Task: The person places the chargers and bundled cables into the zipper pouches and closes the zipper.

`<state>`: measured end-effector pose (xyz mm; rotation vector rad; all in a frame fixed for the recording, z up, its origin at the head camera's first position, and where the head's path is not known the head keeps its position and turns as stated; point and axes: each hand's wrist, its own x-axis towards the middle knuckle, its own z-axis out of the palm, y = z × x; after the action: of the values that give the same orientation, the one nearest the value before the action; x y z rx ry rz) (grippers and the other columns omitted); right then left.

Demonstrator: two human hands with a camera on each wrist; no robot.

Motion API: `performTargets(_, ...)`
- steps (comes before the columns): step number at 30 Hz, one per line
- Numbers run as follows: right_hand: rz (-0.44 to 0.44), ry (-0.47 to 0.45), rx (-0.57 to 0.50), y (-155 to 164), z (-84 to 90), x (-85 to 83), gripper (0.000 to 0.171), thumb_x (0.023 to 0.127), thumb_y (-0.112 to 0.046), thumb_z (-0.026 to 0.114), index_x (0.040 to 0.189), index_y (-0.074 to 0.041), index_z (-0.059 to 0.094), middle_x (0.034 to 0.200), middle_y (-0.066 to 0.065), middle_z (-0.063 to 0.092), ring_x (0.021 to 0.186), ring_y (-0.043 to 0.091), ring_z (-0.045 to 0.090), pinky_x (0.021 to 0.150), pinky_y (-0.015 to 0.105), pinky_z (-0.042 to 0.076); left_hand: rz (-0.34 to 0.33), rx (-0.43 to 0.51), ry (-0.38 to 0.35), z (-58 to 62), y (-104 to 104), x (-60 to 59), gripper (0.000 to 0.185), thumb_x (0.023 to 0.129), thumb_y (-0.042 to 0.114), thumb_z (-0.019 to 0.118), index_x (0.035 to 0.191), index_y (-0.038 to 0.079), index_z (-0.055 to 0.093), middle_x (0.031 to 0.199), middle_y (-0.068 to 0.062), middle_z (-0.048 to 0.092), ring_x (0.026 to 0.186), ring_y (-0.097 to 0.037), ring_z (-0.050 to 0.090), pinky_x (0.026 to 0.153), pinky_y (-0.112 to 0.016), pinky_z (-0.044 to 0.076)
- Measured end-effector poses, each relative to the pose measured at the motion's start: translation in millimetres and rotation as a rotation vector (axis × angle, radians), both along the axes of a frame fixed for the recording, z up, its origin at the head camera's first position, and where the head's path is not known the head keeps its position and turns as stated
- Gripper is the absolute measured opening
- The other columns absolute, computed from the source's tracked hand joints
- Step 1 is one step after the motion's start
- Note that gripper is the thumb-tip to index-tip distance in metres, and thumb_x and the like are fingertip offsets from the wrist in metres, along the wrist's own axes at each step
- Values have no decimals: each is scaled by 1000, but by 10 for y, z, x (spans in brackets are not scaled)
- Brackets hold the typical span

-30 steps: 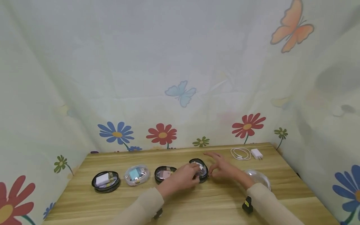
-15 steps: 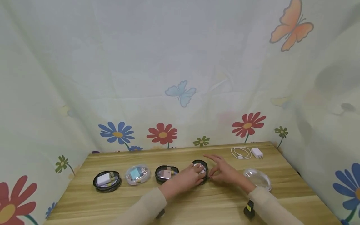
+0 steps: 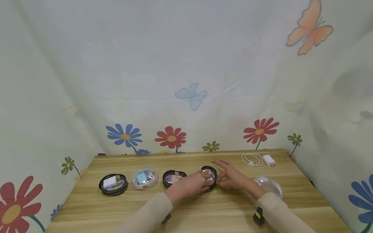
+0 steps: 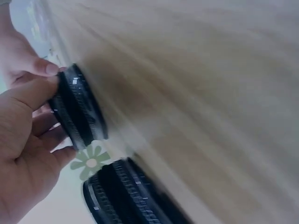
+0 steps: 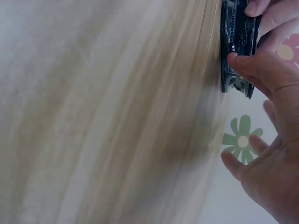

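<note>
A black-rimmed oval zip case [image 3: 213, 174] with a clear window stands on the table in front of me, a white charger [image 3: 207, 175] showing under the window. My left hand [image 3: 192, 183] holds this case, fingers over the window and charger, thumb along the near side in the left wrist view. At the case's right edge, my right hand [image 3: 233, 178] pinches at the zipper [image 5: 232, 28] between thumb and forefinger. Its other fingers are spread away. The zipper pull itself is hidden by the fingertips.
Left of the hands stand a black case [image 3: 169, 185], a clear case [image 3: 154, 181] and another black case [image 3: 112, 192], each holding a charger. To the right are a clear case [image 3: 266, 183], a white cable [image 3: 244, 160] and a white charger plug [image 3: 268, 160].
My left fingers have spread over the case's window and charger. The case has shifted slightly right, and my right fingertips have closed in on its edge.
</note>
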<state>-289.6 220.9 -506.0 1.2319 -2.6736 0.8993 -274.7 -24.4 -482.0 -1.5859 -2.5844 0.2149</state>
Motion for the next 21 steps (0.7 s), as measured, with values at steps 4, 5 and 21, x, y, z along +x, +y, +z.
performTargets(4, -3, 25, 46, -12, 51, 51, 6, 84, -13, 82, 82, -19, 80, 151, 25, 45, 139, 59, 31, 108, 76, 24, 32, 28, -74, 50, 26, -51, 27, 97, 11, 70, 119, 25, 77, 132, 4, 66, 116, -8, 64, 93, -24, 53)
performTargets(5, -9, 28, 59, -1, 74, 61, 6, 85, -13, 81, 83, -19, 80, 150, 25, 46, 139, 57, 33, 108, 74, 27, 46, 39, -94, 66, 35, -63, 29, 94, 6, 72, 114, 25, 78, 126, 6, 68, 109, -5, 65, 88, -20, 54)
performTargets(21, -275, 65, 166, 1045, 513, 345, 27, 94, -17, 73, 121, -13, 72, 135, 17, 64, 127, 41, 57, 99, 59, 48, 97, 150, -84, 239, 430, 146, 23, 96, 11, 65, 118, 17, 70, 120, 4, 68, 107, -8, 65, 87, -21, 53)
